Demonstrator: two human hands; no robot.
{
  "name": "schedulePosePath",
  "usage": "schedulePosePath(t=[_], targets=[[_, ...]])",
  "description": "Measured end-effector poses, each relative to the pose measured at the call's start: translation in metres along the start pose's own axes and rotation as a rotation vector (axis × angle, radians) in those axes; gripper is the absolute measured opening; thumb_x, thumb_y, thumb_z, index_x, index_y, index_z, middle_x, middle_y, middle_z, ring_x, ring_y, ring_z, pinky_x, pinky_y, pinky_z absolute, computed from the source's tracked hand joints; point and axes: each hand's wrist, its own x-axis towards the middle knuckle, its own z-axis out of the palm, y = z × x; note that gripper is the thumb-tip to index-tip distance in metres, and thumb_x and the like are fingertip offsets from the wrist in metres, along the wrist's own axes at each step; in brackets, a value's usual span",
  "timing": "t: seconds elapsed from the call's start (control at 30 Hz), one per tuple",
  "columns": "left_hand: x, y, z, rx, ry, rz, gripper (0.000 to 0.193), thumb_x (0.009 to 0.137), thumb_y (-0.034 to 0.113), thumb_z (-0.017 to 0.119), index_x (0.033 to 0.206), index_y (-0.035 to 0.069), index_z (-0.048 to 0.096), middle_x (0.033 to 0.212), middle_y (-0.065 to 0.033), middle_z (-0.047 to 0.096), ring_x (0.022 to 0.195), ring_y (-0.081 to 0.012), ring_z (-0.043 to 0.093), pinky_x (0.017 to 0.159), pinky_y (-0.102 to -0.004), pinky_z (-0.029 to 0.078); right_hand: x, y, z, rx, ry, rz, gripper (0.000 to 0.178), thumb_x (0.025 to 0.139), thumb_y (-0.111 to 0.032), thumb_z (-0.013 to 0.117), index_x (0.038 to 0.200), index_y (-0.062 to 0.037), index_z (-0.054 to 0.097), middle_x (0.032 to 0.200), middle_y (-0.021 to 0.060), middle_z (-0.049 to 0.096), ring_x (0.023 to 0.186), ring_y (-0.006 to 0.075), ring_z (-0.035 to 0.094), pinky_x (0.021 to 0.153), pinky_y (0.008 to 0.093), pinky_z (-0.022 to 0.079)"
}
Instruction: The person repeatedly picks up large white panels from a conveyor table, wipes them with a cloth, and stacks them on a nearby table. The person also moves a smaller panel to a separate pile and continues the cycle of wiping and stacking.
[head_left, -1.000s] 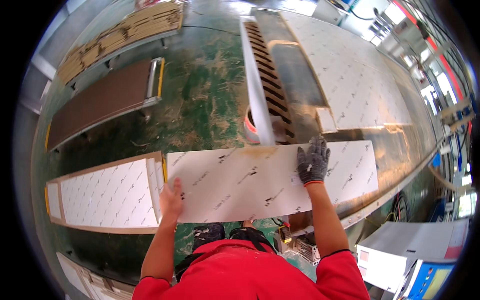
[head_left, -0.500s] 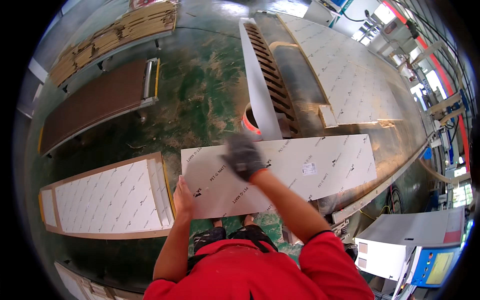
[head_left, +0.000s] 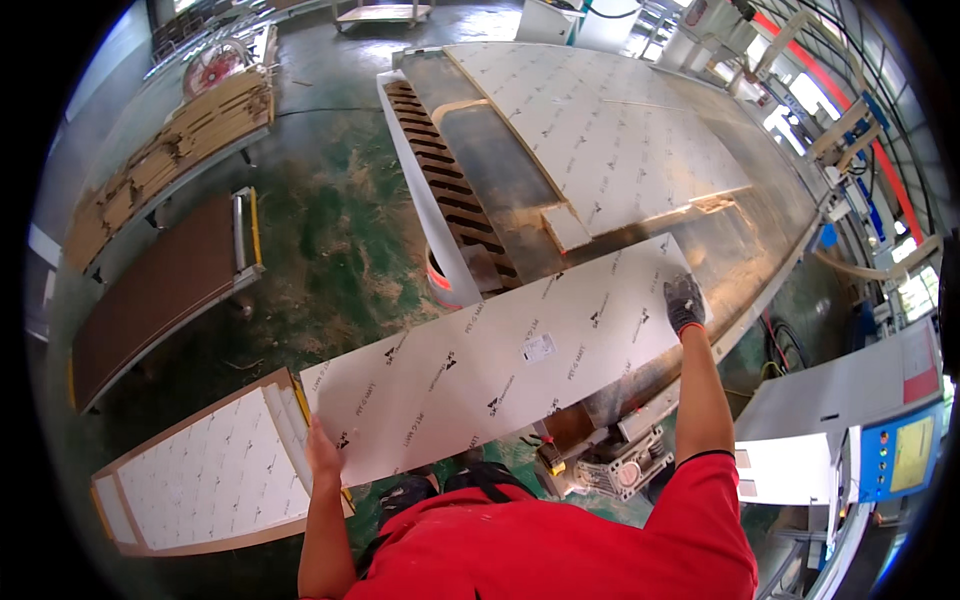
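Observation:
A long white panel (head_left: pixel 450 385) covered in printed film, with a small label on it, lies slanting in front of me. My left hand (head_left: pixel 322 455), bare, is closed on the panel's left end, its fingers partly hidden at the edge. On the panel's top face, close to its right end, my right hand (head_left: pixel 685 303) lies in a dark grey glove with its fingers stretched out. The panel's right part is over the dusty machine bed (head_left: pixel 745 240).
A large white sheet (head_left: pixel 600 130) covers much of the bed, beside a slotted brown strip (head_left: pixel 450 180). At left stand a panel stack (head_left: pixel 215 470), a brown-topped roller table (head_left: pixel 160 290) and a pile of brown strips (head_left: pixel 170 150). A blue control box (head_left: pixel 900 450) is at right.
My right hand has moved from the panel's middle to its right end. The panel now sits more slanted, its left end nearer the stack. My view has shifted to the right.

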Motion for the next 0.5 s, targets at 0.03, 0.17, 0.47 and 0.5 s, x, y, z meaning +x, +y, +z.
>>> schedulePosePath(t=[0.03, 0.17, 0.47, 0.5], targets=[[0.002, -0.002, 0.003, -0.1, -0.045, -0.061, 0.068, 0.104, 0.053, 0.029, 0.13, -0.003, 0.058, 0.12, -0.0189, 0.066, 0.108, -0.0293, 0.064, 0.095, -0.0384, 0.048, 0.013, 0.019, 0.016, -0.019, 0.014, -0.03, 0.055, 0.097, -0.042, 0.044, 0.129, 0.0014, 0.058, 0.138, 0.0225, 0.053, 0.131, 0.0371, 0.047, 0.113, 0.0428, 0.033], [-0.006, -0.001, 0.01, -0.109, 0.06, -0.301, 0.072, 0.102, 0.057, 0.024, 0.126, 0.0, 0.06, 0.118, -0.0215, 0.065, 0.11, -0.0326, 0.062, 0.095, -0.0423, 0.047, 0.075, 0.074, 0.053, 0.211, 0.036, -0.176, 0.04, 0.099, -0.027, 0.044, 0.113, 0.0029, 0.067, 0.12, 0.0191, 0.067, 0.109, 0.0303, 0.063, 0.098, 0.0401, 0.048], [-0.063, 0.061, -0.01, 0.33, 0.406, -0.438, 0.077, 0.097, 0.068, 0.02, 0.119, 0.009, 0.066, 0.118, -0.024, 0.065, 0.117, -0.0416, 0.057, 0.1, -0.0495, 0.043, 0.13, -0.089, -0.026, 0.502, -0.094, -0.091, 0.039, 0.099, -0.028, 0.047, 0.114, 0.0018, 0.067, 0.118, 0.0166, 0.067, 0.108, 0.0281, 0.063, 0.097, 0.039, 0.049], [-0.076, 0.059, -0.028, 0.289, 0.441, -0.444, 0.077, 0.096, 0.069, 0.02, 0.119, 0.01, 0.066, 0.118, -0.0237, 0.065, 0.117, -0.0416, 0.057, 0.1, -0.0495, 0.043, 0.127, -0.112, -0.038, 0.577, -0.116, -0.115, 0.039, 0.099, -0.028, 0.047, 0.114, 0.0017, 0.067, 0.118, 0.0163, 0.067, 0.108, 0.0278, 0.063, 0.097, 0.0388, 0.049]])
